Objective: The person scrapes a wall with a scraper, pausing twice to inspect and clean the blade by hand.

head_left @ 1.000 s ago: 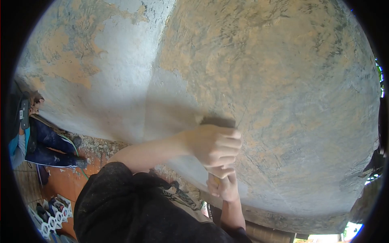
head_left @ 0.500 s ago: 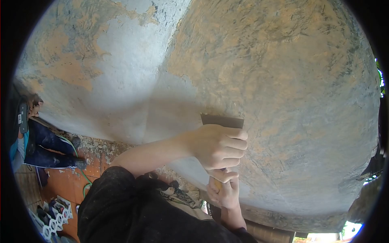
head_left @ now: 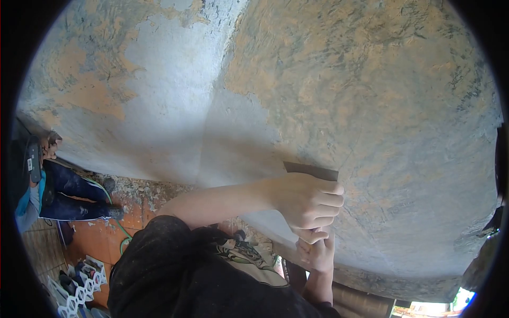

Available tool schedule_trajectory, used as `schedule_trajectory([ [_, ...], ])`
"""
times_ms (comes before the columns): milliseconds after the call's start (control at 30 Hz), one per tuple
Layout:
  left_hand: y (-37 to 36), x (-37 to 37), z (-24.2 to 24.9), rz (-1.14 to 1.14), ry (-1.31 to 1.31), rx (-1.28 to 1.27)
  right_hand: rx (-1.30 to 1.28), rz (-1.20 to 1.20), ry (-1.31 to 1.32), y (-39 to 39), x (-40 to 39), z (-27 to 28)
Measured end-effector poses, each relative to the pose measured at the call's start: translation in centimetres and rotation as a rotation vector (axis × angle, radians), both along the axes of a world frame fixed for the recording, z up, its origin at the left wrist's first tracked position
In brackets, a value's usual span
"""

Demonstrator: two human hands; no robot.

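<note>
A scraper with a wide dark blade (head_left: pixel 312 170) has its edge against a large curved wall (head_left: pixel 175 100), which is patchy with grey, white and orange-tan layers. My left hand (head_left: pixel 313 201) is wrapped around the tool just below the blade, knuckles facing right. Directly beneath it, my right hand (head_left: pixel 318 254) is closed around the lower part of the handle. Most of the handle is hidden by my fingers. Rough tan coating (head_left: pixel 360 106) covers the wall above and right of the blade, with smoother grey surface to the left.
At the far left another person's legs in dark trousers (head_left: pixel 74 185) and a hand (head_left: pixel 51 146) show near the wall. A green hose (head_left: pixel 123 233) crosses the orange tiled floor (head_left: pixel 90 238). A white lattice-sided rack (head_left: pixel 79 297) with items stands at the lower left.
Both hands and the scraper have shifted right and downward across the wall. The whole view has also moved slightly.
</note>
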State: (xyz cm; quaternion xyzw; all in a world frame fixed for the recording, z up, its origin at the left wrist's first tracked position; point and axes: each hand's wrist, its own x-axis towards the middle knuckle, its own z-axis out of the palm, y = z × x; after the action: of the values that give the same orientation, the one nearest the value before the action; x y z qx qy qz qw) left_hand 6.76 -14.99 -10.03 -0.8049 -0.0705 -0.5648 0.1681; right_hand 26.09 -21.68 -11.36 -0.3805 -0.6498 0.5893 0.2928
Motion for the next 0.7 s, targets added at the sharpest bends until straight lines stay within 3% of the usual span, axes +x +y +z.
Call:
schedule_trajectory([
  [133, -0.2, -1.6, 0.2, 0.047, -0.045, 0.045, -0.168, 0.013, 0.042, 0.0, -1.3, 0.4],
  [233, -0.8, -0.5, -0.3, 0.027, -0.009, -0.009, 0.27, 0.022, -0.127, -1.4, -1.1, -0.4],
  [267, -0.8, 0.0, -0.5, 0.001, 0.002, -0.027, 0.272, 0.015, -0.125, -1.2, -0.4, -0.8],
  [333, -0.6, -0.1, -0.1, 0.062, 0.029, 0.02, -0.216, 0.012, 0.131, -0.4, 0.0, -0.6],
  [533, -0.8, -2.4, 0.8, 0.11, -0.007, 0.021, -0.126, -0.005, 0.195, -0.7, -3.2, -0.5],
  [700, 0.9, -2.2, 1.4, 0.079, -0.009, 0.114, -0.271, 0.067, 0.196, 1.6, -2.5, 0.8],
])
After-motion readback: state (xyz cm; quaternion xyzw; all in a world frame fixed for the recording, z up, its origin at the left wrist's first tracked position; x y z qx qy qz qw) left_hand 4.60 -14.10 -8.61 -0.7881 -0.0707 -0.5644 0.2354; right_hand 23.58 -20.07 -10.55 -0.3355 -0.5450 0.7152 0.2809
